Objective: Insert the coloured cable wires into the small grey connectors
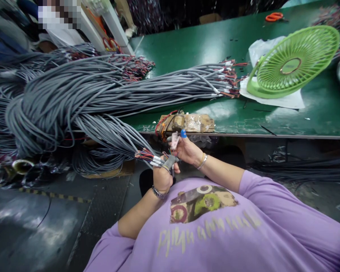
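Note:
My left hand [162, 178], with a metal watch at the wrist, is closed around the end of a grey cable [170, 163]. Thin coloured wires [174, 153] fan out of that end. Close by on the right, my right hand [190, 152] has its fingers bent in at those wires, pinching them as far as I can see. A blue finger cot [183, 133] covers one fingertip, and something pale pink [175, 139] shows beside it, too blurred to name. More grey cables [116, 134] with stripped, coloured ends hang down just left of my left hand.
A thick pile of grey cables [102, 83] lies across the green table [215, 41]. At the table's front edge is a wooden block [198, 122] with wires around it. A green fan [291, 66] stands at the right; orange-handled scissors [274, 17] lie behind it. Another person [62, 32] is at the upper left.

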`<state>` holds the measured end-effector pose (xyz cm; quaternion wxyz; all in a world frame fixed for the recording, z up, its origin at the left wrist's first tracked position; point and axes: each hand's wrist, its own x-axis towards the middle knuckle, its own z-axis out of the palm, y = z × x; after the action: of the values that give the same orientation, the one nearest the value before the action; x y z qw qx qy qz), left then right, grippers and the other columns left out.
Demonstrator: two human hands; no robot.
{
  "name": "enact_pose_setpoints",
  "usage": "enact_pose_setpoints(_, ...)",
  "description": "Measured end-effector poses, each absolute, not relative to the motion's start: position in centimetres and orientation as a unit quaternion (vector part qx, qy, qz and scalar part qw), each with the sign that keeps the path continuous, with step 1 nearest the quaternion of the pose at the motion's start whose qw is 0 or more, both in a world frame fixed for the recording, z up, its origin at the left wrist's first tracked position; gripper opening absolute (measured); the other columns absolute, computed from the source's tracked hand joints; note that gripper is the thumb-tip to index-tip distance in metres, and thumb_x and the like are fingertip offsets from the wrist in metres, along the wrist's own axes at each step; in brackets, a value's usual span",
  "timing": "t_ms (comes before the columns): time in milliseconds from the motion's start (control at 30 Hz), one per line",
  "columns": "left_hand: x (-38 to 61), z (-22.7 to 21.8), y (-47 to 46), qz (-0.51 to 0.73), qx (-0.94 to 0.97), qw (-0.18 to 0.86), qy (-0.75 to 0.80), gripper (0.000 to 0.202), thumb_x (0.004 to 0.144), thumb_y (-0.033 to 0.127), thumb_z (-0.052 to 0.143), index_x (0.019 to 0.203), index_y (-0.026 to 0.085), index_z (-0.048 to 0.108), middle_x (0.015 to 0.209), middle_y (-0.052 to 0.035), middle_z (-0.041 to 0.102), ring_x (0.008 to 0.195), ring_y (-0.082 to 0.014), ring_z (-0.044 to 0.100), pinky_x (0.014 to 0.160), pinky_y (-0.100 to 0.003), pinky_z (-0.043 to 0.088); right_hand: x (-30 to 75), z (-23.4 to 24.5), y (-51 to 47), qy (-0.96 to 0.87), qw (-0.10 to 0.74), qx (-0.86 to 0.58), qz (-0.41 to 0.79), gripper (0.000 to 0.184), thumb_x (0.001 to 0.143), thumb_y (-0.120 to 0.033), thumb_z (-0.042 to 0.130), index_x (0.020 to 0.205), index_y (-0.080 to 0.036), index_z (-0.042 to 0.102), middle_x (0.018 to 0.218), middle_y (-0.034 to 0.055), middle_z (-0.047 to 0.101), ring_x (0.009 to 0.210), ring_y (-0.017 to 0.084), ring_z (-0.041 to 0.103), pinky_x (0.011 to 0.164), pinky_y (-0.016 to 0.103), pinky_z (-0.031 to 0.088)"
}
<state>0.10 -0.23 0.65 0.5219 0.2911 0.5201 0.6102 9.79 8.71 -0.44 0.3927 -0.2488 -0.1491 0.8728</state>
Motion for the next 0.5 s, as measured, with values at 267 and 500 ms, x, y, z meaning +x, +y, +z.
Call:
enact_pose_setpoints(267, -0.3, 1.1, -0.8, 0.616, 0.292, 0.523, 0.512, 0.025, 0.071, 0.038, 0.072, 0.068, 0.015, 0.062, 0.047, 0.0025, 0.057, 0.037, -0.0078, 0.050, 0.039, -0.019, 0.042, 10.9, 0.1, 8.4, -0.198, 0.383, -0.250, 0.867, 0.030, 0.089, -0.043, 0.059, 0.090, -0.015, 0.069, 0.074, 0.0019, 0.063, 0.061, 0.009, 0.051, 0.054, 0.019, 0.040)
enact_pose_setpoints(500, -0.1, 1.3, -0.2, 0.621, 0.281, 0.518, 0.516, 0.025, 0.070, 0.037, 0.072, 0.065, 0.015, 0.061, 0.046, 0.0025, 0.057, 0.037, -0.0076, 0.050, 0.038, -0.018, 0.041, 11.4, -0.1, 8.1, -0.253, 0.395, -0.250, 0.847, 0.031, 0.085, -0.044, 0.065, 0.086, -0.014, 0.068, 0.072, 0.0012, 0.060, 0.059, 0.008, 0.047, 0.051, 0.018, 0.039)
